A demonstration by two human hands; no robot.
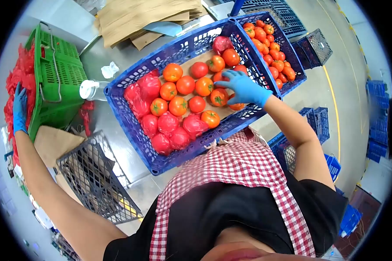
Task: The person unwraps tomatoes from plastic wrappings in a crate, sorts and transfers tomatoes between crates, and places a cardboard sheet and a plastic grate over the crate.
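My left hand [20,109], in a blue glove, lies against a heap of thin red plastic bags [14,82] at the green crate [59,65]. Its fingers are stretched out, and nothing shows gripped in them. Over the right end of a blue crate [128,145], my gloved right hand [247,89] spreads its fingers on or just above loose tomatoes. Whether it presses on one is unclear. Loose red tomatoes [186,85] sit in the middle of this crate on brown cardboard. Several tomatoes wrapped in red film [168,123] line its left and near sides.
A second blue crate of tomatoes [265,43] adjoins on the right. Brown cardboard sheets [139,17] lie behind. A clear container with a white lid [88,89] stands left of the crate. A dark mesh crate [93,174] is at lower left; more crates [313,48] stand on the floor.
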